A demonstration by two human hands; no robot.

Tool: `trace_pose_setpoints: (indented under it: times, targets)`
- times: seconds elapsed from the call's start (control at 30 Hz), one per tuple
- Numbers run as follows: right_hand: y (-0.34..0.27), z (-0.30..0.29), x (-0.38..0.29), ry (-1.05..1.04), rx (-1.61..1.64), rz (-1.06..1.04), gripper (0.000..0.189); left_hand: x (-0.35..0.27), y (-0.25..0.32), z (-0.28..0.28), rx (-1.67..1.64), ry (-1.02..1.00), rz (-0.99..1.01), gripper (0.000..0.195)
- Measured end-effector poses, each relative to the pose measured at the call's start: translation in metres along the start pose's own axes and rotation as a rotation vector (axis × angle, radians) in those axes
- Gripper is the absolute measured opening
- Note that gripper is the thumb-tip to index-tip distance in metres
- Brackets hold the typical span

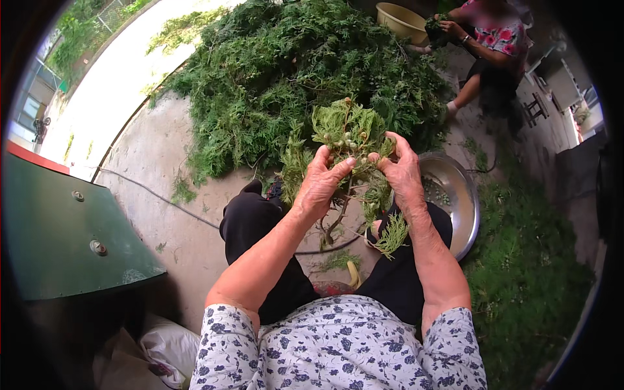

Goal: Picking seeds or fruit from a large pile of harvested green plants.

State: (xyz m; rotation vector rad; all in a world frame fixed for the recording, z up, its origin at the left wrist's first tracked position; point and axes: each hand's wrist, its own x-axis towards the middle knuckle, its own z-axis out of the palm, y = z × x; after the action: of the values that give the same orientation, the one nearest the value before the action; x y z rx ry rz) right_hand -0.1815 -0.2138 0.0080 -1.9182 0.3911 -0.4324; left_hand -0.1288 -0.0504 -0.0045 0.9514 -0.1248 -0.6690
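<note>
Both hands are raised over my lap at a green conifer branch point(343, 195) with scale-like leaves and small pale cones. My left hand point(319, 183) grips the branch's foliage, its thumb pointing right. On the right side of the same sprig, my right hand point(399, 170) has its thumb and forefinger bent at the cones; whether it pinches one is hard to see. The bare woody stem hangs down between my forearms. Beside my right knee lies a metal basin point(465, 214) with small pale green cones in it, partly hidden by my arm and leg.
A large heap of cut conifer branches point(292, 73) lies ahead. More greenery point(526, 273) covers the floor at right. Another person point(497, 44) sits at upper right near a beige basin point(399, 22). A green metal box point(73, 229) stands at left; a dark cable point(161, 195) crosses the floor.
</note>
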Motion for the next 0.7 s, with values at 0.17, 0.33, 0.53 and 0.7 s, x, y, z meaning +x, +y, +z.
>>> trace_pose_setpoints:
  times: [0.17,0.33,0.53,0.7]
  targets:
    - [-0.064,-0.007,0.020,0.473,-0.117,-0.525,0.021,0.035,0.016,0.004,0.136,0.070,0.139,0.039]
    - [-0.062,0.017,0.063,0.126,-0.263,-0.622,0.013,0.068,0.012,0.005,0.117,0.092,0.055,0.036]
    - [-0.015,0.028,0.058,0.281,-0.213,-0.275,0.020,0.103,-0.001,-0.001,-0.049,0.176,0.023,0.037]
    - [-0.012,0.023,0.061,0.130,-0.265,-0.152,0.033,0.115,0.007,0.010,-0.183,0.120,0.028,0.037]
